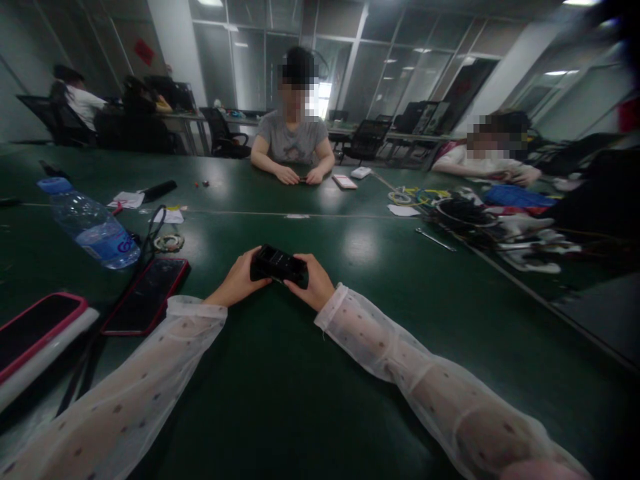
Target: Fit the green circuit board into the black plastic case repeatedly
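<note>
A small black handheld device with faint pale marks on its upper face is held just above the green table. My left hand is closed around its left end. At the right end, my right hand grips it with the thumb along the near side. The device tilts slightly, its right end lower in view. I cannot make out what exactly it is. Sheer dotted sleeves cover both my forearms.
Left of my hands are a phone with a red edge, a second red-edged phone and a water bottle. A wrench and tangled cables lie at the right. Across the table sits a person in a grey shirt.
</note>
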The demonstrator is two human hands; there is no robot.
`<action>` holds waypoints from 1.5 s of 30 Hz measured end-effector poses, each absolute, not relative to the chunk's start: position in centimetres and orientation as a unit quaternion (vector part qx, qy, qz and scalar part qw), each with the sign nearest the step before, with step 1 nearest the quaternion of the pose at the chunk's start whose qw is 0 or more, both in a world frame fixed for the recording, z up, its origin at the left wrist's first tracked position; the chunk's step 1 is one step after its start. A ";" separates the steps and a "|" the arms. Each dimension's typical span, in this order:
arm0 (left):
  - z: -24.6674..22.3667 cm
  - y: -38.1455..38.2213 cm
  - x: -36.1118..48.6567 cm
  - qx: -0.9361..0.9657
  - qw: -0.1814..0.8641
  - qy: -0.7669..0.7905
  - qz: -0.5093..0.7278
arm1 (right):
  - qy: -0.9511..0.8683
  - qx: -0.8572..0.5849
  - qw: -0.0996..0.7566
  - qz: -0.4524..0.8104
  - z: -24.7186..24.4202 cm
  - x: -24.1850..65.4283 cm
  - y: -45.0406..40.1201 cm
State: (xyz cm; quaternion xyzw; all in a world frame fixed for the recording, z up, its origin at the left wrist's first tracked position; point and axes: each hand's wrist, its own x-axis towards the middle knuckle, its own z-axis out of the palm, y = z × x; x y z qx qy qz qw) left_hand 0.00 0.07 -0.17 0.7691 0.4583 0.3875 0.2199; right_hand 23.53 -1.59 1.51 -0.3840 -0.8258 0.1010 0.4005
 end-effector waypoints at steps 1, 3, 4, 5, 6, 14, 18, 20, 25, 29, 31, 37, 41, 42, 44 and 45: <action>-0.1 0.0 0.0 0.769 0.218 0.465 0.380 | -0.828 -0.387 0.390 0.108 1.5 23.5 -1.6; 0.1 -0.1 0.0 0.771 0.213 0.480 0.361 | -0.837 -0.388 0.366 0.122 1.4 23.5 -1.5; 0.1 -0.1 0.0 0.771 0.213 0.483 0.357 | -0.841 -0.387 0.357 0.126 1.3 23.5 -1.5; 0.1 -0.2 0.0 0.771 0.213 0.485 0.354 | -0.843 -0.385 0.353 0.128 1.3 23.4 -1.5; 0.1 -0.2 0.0 0.771 0.213 0.486 0.352 | -0.843 -0.384 0.353 0.127 1.3 23.4 -1.5; 0.1 -0.2 0.0 0.774 0.201 0.489 0.348 | -0.832 -0.395 0.366 0.138 1.4 23.4 -1.6; 0.2 -0.3 0.0 0.773 0.203 0.495 0.342 | -0.837 -0.399 0.350 0.134 1.4 23.4 -1.6; 0.1 -0.2 0.0 0.773 0.205 0.494 0.341 | -0.839 -0.402 0.343 0.132 1.5 23.4 -1.6; 0.1 -0.2 0.0 0.777 0.195 0.493 0.340 | -0.842 -0.406 0.333 0.125 1.5 23.4 -1.6; 0.1 -0.2 0.1 0.778 0.190 0.490 0.345 | -0.841 -0.406 0.335 0.126 1.2 23.4 -1.4; 0.1 -0.2 0.0 0.776 0.191 0.492 0.345 | -0.838 -0.404 0.344 0.128 1.0 23.4 -1.3; 0.1 0.1 0.0 0.791 0.181 0.470 0.347 | -0.800 -0.397 0.437 0.110 1.7 23.4 -1.8; 0.1 0.0 0.0 0.791 0.177 0.475 0.343 | -0.747 -0.418 0.509 0.090 2.2 23.7 -1.8; 0.1 -0.1 0.0 0.789 0.180 0.477 0.341 | -0.738 -0.428 0.514 0.090 2.2 23.8 -1.7; 0.1 -0.2 -0.1 0.788 0.187 0.482 0.335 | -0.724 -0.449 0.514 0.096 1.8 24.1 -1.1; 0.1 -0.2 -0.1 0.787 0.191 0.484 0.332 | -0.720 -0.459 0.511 0.100 1.6 24.3 -0.8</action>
